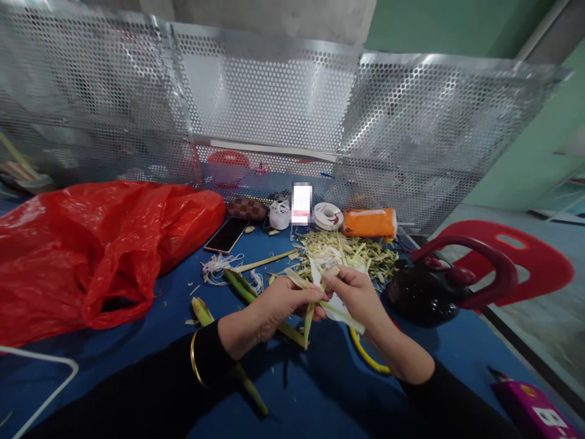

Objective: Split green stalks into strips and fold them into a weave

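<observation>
In front of me, both hands pinch pale green leaf strips [345,318] that cross one another between my fingers. My left hand [274,305] has its thumb pressed on the crossing from the left. From the other side my right hand [356,299] grips a strip between thumb and fingers, close to the left fingertips. One strip end hangs down and another slants toward the lower right. White paper [337,310] lies behind the hands. Beneath and beside my left forearm rest a green stalk [238,286] and a pale-tipped stalk [202,310]. A yellow curved handle [365,358] shows below my right hand.
A shredded leaf pile [377,259] lies beyond my hands, with a dark kettle [420,296] to its right. Leftward are a red plastic bag [114,244], a phone [227,235] and white string [219,268]. A tape roll [322,214] and orange packet [370,224] stand before a perforated metal screen [274,91].
</observation>
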`<act>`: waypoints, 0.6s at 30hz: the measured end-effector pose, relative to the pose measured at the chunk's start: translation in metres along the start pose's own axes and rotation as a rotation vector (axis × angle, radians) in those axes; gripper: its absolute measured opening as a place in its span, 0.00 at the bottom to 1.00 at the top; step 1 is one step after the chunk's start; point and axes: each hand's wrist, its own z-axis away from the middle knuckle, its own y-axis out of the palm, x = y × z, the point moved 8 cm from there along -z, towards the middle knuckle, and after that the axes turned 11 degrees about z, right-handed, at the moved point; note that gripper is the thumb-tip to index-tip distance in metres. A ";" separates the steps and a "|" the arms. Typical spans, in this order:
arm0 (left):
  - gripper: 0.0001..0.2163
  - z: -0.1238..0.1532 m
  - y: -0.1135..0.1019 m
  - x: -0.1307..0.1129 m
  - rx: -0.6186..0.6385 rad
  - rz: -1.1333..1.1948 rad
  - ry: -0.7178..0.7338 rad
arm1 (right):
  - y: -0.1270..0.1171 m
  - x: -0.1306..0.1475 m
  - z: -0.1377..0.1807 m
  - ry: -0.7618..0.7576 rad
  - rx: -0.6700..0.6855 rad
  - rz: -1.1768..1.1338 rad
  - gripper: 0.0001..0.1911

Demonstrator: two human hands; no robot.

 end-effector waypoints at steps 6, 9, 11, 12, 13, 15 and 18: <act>0.13 -0.003 -0.008 -0.020 -0.038 0.205 0.133 | -0.031 -0.003 -0.004 0.084 -0.239 -0.161 0.13; 0.11 -0.002 -0.011 -0.035 -0.051 0.262 0.243 | -0.020 -0.003 -0.002 0.120 -0.137 -0.084 0.11; 0.11 0.000 -0.012 -0.039 -0.058 0.270 0.281 | -0.001 0.000 0.003 0.114 0.029 -0.035 0.14; 0.12 0.000 -0.012 -0.039 -0.061 0.275 0.287 | 0.009 0.003 0.007 0.089 0.107 -0.007 0.15; 0.13 0.001 -0.012 -0.038 -0.064 0.280 0.289 | 0.017 0.008 0.011 0.047 0.162 0.034 0.16; 0.14 0.001 -0.012 -0.034 -0.081 0.294 0.293 | 0.026 0.016 0.018 -0.055 0.186 0.147 0.15; 0.15 0.000 -0.014 -0.025 -0.126 0.318 0.302 | 0.027 0.024 0.025 -0.186 0.081 0.308 0.12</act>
